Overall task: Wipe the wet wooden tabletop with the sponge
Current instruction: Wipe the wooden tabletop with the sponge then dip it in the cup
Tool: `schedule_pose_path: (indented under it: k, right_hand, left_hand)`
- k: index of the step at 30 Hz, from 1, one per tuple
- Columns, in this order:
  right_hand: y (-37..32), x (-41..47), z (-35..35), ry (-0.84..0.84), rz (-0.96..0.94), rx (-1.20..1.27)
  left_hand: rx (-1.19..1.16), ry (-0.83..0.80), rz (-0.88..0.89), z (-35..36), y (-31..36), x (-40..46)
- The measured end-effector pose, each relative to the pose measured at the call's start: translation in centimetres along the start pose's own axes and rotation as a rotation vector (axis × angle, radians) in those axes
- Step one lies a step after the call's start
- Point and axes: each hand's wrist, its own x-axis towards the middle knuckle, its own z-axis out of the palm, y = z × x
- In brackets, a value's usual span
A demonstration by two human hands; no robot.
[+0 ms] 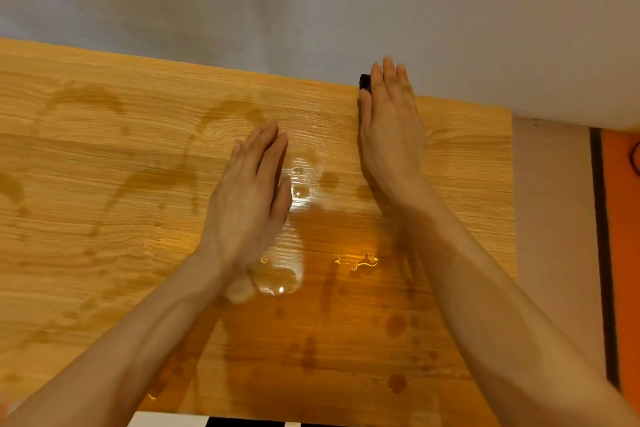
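My right hand (389, 121) lay flat, fingers straight and together, over the dark sponge (364, 81) at the far edge of the wooden tabletop (104, 156) by the wall; only a corner of it showed, and whether I was pressing or pinching it I cannot tell. My left hand (249, 204) was open, holding nothing, near mid-table. I judged most wiping still ahead: puddles (277, 270) and droplets glistened between my arms, smears darkened the left.
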Motion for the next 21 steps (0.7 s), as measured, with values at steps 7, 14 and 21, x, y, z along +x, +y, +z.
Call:
schedule_pose_path:
  k: [7, 14, 21]
  right_hand:
    - [0.3, -10.1, -0.1, -0.017, -0.086, -0.026]
    - [-1.8, -3.2, 0.4, -0.045, -0.090, 0.011]
    - [-3.1, -6.2, 0.9, -0.008, -0.098, 0.029]
  left_hand:
    - [0.014, 0.019, 0.029, 0.6, -1.8, -1.1]
    - [0.001, 0.072, 0.049, 0.9, -2.1, -1.1]
    - [0.014, 0.078, 0.066, 1.0, -2.4, -1.1]
